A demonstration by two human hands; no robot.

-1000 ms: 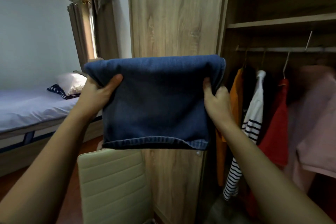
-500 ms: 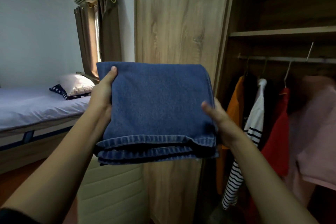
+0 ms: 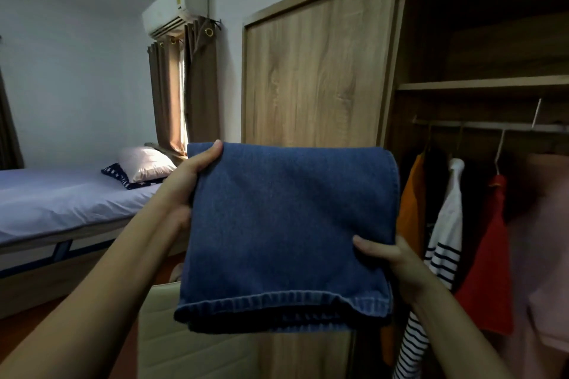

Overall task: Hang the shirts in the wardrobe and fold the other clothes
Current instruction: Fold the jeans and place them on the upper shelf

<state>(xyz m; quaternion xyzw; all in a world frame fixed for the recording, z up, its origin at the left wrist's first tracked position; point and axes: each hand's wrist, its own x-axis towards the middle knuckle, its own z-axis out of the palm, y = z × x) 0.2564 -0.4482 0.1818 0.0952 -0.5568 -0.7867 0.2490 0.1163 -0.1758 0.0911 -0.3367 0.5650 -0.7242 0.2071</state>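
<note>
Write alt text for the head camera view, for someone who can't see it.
A person's left hand and right hand hold a folded blue denim garment before an open wardrobe where shirts hang on a rail; a bed stands at left.

Both arms bare, reaching forward, forearms entering from the bottom corners of the view. Left hand (image 3: 187, 184) sits higher, thumb laid along the top left edge of the folded denim (image 3: 286, 224), other fingers hidden behind the cloth. Right hand (image 3: 400, 264) sits lower at the right edge, thumb pressed on the front face, other fingers hidden behind. Both hands pinch the cloth. Wrists look roughly straight.
</note>
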